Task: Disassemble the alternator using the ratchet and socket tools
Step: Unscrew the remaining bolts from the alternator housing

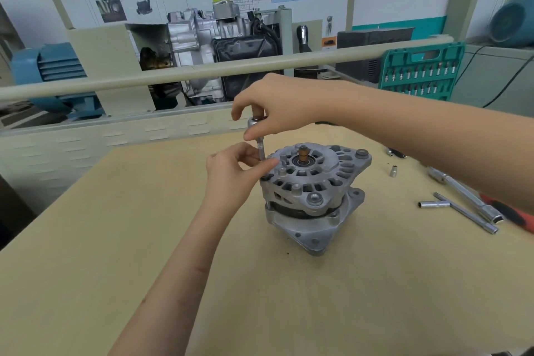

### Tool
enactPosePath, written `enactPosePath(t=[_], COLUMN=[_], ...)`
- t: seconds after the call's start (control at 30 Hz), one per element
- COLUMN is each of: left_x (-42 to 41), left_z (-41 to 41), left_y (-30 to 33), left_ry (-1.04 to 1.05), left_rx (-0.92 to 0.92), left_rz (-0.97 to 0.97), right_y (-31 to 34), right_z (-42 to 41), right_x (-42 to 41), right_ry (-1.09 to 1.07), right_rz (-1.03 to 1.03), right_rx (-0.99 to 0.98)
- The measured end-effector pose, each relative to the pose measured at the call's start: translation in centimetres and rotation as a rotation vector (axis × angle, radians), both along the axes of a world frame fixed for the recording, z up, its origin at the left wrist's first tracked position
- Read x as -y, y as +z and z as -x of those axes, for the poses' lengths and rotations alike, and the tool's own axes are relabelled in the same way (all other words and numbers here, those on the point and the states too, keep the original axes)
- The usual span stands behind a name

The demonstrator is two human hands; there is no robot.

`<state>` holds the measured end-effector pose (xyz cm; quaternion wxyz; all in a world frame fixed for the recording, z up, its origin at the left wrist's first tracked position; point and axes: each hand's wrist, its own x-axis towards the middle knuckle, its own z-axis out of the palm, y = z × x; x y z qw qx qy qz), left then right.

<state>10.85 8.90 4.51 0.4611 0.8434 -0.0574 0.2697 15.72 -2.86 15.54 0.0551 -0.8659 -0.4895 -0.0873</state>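
Both hands worked one driver: right hand curled round its top, left hand pinching the shaft. Alternator looked heavy, steady.

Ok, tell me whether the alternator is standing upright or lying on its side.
Upright. The alternator rests on its flat mounting flange on the table, and its shaft end points straight up.

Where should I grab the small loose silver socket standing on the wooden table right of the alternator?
Pinch the small silver socket across its round sides from straight above. It stands upright, apart from the alternator and other tools, so the top approach looks clear.
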Motion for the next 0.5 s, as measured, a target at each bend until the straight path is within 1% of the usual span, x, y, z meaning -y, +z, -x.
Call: enactPosePath(t=[0.07, 0.1, 0.23, 0.3, 0.43, 0.5], left_x=[-0.3, -0.3, 0.8, 1.2, -0.2, -0.8], left_z=[0.1, 0.0, -0.4, -0.6, -0.5, -0.4], left_y=[0.1, -0.1, -0.8, -0.9, -1.0, -1.3], left_ry=[-0.119, -0.129, 0.077, 0.085, -0.119, -0.158], left_rx=[-0.077, -0.093, 0.010, 0.035, -0.027, -0.069], left_rz=[0.095, 0.122, 0.067, 0.073, 0.117, 0.130], right_y=[0.2, 0.3, 0.0, -0.3, -0.7, -0.6], right_z=[-0.1, -0.1, 0.1, 0.2, 0.1, 0.1], right_x=[0.2, 0.2, 0.5, 0.6, 0.6, 0.4], right_ry=[0.025, 0.041, 0.030, 0.011, -0.057, -0.075], right_rz=[0.005, 0.008, -0.007, -0.043, -0.066, -0.072], right_rx=[-0.018, -0.027, 0.039, 0.059, 0.014, -0.050])
